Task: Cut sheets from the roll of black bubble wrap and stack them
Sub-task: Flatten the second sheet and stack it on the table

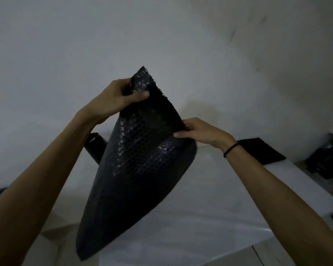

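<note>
While left hand (117, 96) is pinching bubble wrap sheet (140, 169) at top, right hand (204, 132) is pinching its edge. Sheet is hanging over worktop (210, 192).

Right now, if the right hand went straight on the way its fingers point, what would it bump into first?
The black bubble wrap sheet itself: the right hand pinches its edge, fingers pointing left into it. Past that, perhaps the dark roll, though depth is unclear.

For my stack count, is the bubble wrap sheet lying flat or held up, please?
Held up: the bubble wrap sheet curls above the table, left hand pinching its top, right hand its edge.
</note>
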{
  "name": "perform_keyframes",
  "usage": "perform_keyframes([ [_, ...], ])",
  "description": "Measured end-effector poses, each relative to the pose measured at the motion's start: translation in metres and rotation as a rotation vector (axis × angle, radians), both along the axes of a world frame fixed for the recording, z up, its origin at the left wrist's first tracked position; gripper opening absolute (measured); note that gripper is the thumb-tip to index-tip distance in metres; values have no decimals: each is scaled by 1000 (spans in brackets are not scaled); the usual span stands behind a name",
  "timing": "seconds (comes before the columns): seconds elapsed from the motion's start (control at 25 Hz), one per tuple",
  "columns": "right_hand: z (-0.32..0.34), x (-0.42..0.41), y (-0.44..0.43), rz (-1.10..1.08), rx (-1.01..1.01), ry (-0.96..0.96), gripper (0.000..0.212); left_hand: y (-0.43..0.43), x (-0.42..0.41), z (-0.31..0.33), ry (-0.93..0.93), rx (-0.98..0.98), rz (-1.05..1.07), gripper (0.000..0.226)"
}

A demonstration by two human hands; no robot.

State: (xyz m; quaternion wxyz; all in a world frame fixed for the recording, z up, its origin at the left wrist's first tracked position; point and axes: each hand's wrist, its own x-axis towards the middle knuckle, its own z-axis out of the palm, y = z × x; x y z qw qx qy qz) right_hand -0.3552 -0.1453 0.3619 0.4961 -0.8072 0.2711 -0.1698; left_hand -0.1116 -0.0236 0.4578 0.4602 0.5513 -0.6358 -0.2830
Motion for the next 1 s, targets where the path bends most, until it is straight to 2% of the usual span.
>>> perform_keyframes([
  [0.08,5,-31,-9,-246,-175,-43,25,-21,1,-13,-183,59,32,24],
  [0.16,18,-63,-22,-348,-305,12,27,-45,-9,-27,-314,6,113,26],
  [0.28,30,-109,-38,-283,-273,307,38,-79,-34,-48,-204,-35,188,25],
  [0.36,20,-136,-50,-383,-356,402,26,-103,-55,-60,-134,-30,206,22],
  [0.52,8,-172,-73,-696,-648,230,24,-137,-91,-65,88,-59,201,17],
  [0.68,25,-197,-79,-683,-846,107,20,-147,-112,-67,306,-120,119,12],
  [0.88,58,-214,-95,-776,-1090,0,18,-158,-130,-50,278,-238,56,14],
  [1.0,63,-231,-89,-722,-1136,-61,33,-154,-142,-38,315,-277,14,18],
])
